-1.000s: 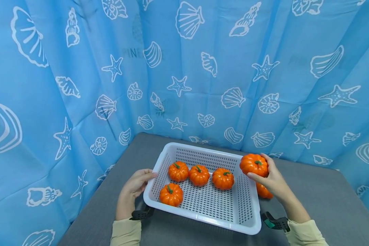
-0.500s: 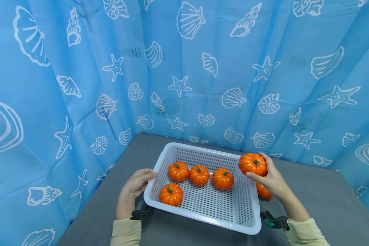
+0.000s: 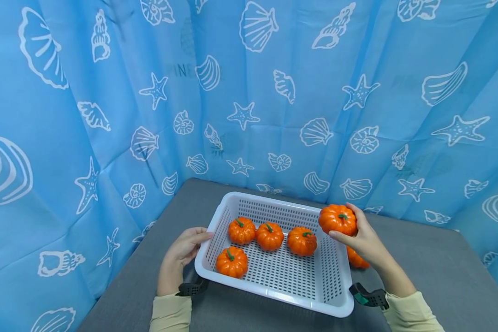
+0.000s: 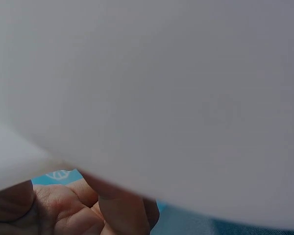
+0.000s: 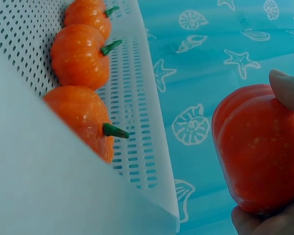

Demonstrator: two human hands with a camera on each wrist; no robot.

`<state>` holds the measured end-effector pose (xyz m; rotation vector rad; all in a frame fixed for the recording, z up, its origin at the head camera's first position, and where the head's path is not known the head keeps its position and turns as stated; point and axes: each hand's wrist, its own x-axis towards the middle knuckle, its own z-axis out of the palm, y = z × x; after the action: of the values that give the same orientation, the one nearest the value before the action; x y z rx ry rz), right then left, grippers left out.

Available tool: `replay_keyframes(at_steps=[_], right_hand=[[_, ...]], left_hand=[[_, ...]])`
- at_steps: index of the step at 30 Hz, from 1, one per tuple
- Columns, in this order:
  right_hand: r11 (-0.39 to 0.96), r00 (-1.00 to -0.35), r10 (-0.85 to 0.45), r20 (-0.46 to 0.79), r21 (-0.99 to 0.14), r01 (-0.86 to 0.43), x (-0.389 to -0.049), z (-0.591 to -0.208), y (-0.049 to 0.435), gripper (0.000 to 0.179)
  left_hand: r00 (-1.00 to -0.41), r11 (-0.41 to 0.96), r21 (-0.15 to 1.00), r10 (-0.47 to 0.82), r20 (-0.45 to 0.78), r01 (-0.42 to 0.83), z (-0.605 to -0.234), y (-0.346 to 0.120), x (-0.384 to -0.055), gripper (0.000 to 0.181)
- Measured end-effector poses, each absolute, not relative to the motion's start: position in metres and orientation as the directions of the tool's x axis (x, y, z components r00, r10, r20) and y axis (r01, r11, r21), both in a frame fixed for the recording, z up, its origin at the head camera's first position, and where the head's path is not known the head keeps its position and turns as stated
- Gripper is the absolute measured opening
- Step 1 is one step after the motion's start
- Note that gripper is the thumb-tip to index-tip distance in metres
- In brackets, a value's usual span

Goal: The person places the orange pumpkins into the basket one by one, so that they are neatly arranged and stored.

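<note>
Your left hand [image 3: 185,247] pinches the basket [image 3: 267,292] by its left rim, likely to steady it; your right hand [image 3: 366,237] grips a pumpkin [image 3: 336,220], held high near the right rim, apparently to clear it.

The tabletop [image 3: 423,263] is grey. A blue curtain [image 3: 294,50] with white shells and starfish hangs along its far and left edges.

Head view: lower right, orange pumpkin [image 3: 356,259] partly hidden by white perforated basket [image 3: 269,293] and right hand [image 3: 364,236] | Left wrist view: blurred basket surface, most of frame; left hand [image 4: 81,210] partly behind it, cut by bottom edge | Right wrist view: held pumpkin [image 5: 257,147] cut by right edge, uppermost pumpkin [image 5: 87,17] by top edge
</note>
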<state>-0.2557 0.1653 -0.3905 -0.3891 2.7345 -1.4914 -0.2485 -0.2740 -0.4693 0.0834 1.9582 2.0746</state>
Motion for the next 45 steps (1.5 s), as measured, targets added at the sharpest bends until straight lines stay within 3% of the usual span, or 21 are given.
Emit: replay_keyframes(at_steps=[45], right_hand=[[0.444,-0.932,-0.354,0.072,-0.864,-0.235,-0.266,-0.401,0.122,0.09]], left_hand=[[-0.964,-0.026,0.986,0.218,-0.155,-0.165,-0.469,-0.272,-0.246,0.045]])
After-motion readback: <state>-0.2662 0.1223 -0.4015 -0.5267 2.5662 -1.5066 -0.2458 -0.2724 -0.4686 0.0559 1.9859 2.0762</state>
